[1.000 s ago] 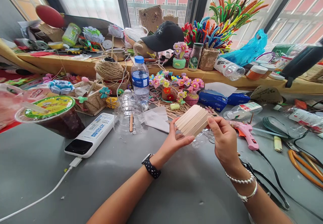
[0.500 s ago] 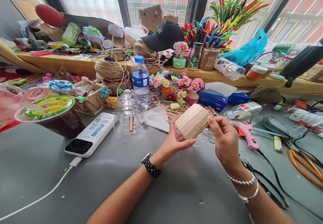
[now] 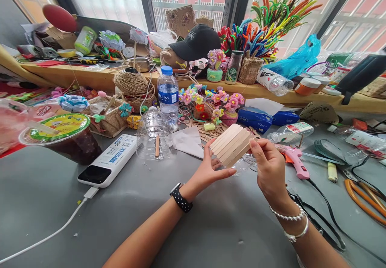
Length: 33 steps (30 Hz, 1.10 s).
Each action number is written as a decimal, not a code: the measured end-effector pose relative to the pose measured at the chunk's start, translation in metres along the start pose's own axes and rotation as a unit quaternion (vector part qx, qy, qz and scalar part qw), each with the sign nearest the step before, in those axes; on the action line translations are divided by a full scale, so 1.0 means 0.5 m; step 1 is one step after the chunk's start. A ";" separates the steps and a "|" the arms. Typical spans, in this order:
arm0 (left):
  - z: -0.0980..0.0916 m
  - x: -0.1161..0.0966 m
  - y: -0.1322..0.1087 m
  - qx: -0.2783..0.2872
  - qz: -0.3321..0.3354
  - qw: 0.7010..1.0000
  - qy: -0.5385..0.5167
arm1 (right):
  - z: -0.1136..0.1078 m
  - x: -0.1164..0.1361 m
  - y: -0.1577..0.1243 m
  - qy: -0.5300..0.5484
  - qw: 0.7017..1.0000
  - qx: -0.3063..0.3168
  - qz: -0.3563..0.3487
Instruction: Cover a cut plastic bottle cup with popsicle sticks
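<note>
Holding, head view: right hand pinches the right end of the craft-stick panel, thumb against fingers.
Left hand: thumb spread, fingers behind the panel's left end; cannot tell whether they grip.
Panel: raised over the gray desk, short of its far edge.
Glue gun: pink, toward the desk's right edge.
Loose sticks: near the far edge.
</note>
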<state>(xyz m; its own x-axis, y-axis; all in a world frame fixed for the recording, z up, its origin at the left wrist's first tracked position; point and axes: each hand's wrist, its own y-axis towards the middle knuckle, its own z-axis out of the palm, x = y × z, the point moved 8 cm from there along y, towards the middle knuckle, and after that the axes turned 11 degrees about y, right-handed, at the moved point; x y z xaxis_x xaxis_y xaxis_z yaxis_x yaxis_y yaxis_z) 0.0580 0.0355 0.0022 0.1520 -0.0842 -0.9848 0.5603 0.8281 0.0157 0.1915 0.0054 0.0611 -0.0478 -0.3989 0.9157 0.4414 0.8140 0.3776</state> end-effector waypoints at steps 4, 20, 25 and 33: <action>0.002 -0.005 -0.001 0.006 0.003 1.000 -0.004 | 0.001 -0.002 0.000 0.007 1.000 0.003 0.005; 0.000 -0.002 0.000 0.005 -0.010 1.000 -0.018 | 0.002 -0.009 -0.001 0.022 0.999 0.010 0.024; 0.002 -0.006 0.000 0.008 0.000 1.000 -0.014 | 0.006 -0.012 0.001 0.027 0.999 0.014 0.033; 0.003 -0.006 0.000 0.014 -0.004 1.000 -0.015 | 0.013 -0.015 -0.001 -0.024 0.997 0.061 0.042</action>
<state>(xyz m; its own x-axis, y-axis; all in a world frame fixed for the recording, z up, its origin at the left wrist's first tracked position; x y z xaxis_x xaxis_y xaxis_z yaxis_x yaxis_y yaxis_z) 0.0590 0.0349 0.0052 0.1715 -0.1064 -0.9794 0.5837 0.8119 0.0139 0.1859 0.0109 0.0550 -0.0590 -0.3080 0.9495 0.3340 0.8903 0.3096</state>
